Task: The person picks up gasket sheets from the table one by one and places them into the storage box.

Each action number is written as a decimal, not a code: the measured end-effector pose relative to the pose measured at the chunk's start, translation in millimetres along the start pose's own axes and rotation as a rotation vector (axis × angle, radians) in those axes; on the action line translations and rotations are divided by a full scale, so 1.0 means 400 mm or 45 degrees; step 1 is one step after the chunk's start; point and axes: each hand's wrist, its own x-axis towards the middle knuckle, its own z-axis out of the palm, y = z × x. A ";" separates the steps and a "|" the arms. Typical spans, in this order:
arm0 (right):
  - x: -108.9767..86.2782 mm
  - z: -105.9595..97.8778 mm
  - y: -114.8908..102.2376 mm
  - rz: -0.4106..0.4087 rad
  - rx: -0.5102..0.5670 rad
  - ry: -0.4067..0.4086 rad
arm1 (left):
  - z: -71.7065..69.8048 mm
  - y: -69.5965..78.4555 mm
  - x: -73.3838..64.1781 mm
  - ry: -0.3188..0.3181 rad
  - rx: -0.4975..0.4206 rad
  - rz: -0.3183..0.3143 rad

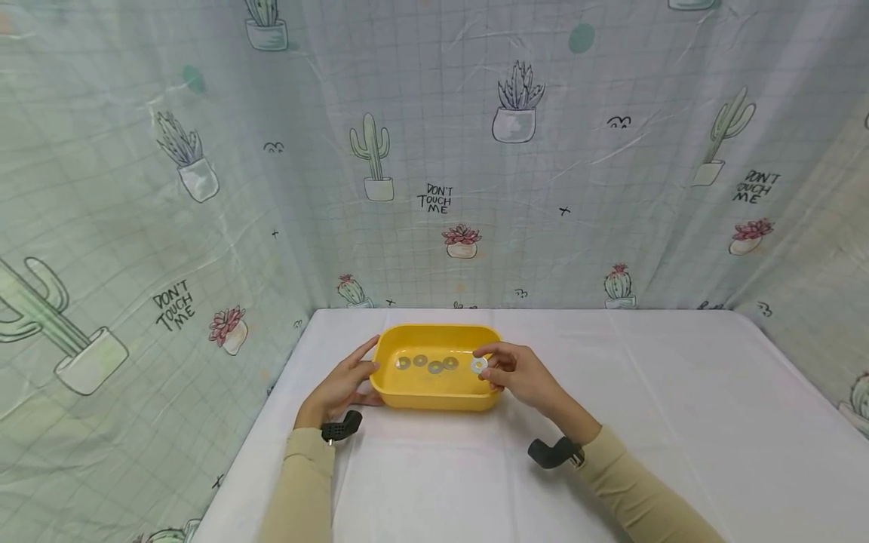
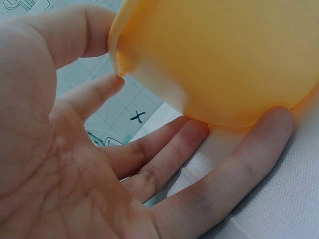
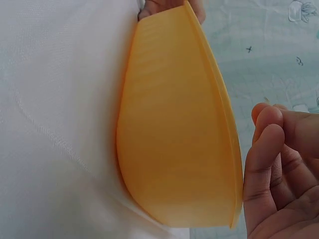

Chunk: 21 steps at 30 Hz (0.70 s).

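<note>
A yellow plastic tray (image 1: 434,402) with rounded corners stands on the white table. Several flat metal washers (image 1: 435,367) lie spread over its floor. At the tray's left end my left hand (image 1: 344,382) holds it, thumb at the rim and other fingers against the lower outside wall; the left wrist view shows this grip on the tray wall (image 2: 219,55). Over the right end, my right hand (image 1: 519,375) pinches one washer (image 1: 478,366) between thumb and fingers. The right wrist view shows those fingertips (image 3: 269,139) together beside the rim, with the washer mostly hidden.
White cloth covers the table (image 1: 652,407), which extends to the right of the tray and in front of it. A cactus-print curtain (image 1: 434,151) hangs behind and along both sides. Each wrist carries a black camera mount (image 1: 553,452).
</note>
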 end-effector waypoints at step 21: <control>0.128 -0.008 -0.017 0.046 -0.028 0.077 | 0.003 0.003 -0.007 0.014 -0.009 -0.012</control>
